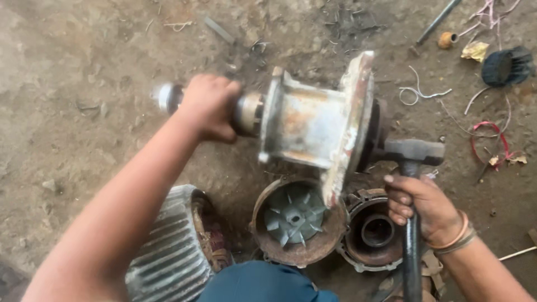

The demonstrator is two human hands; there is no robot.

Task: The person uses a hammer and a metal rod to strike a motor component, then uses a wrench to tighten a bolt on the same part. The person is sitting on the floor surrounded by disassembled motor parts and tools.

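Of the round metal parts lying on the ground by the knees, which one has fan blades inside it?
The rusty middle bowl, showing a pale bladed fan. The ribbed casing left shows windings; the end cover right shows only a hollow ring.

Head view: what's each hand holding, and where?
Left hand grips the shaft end of the rusty motor housing. Right hand holds the hammer by its handle, just below the head.
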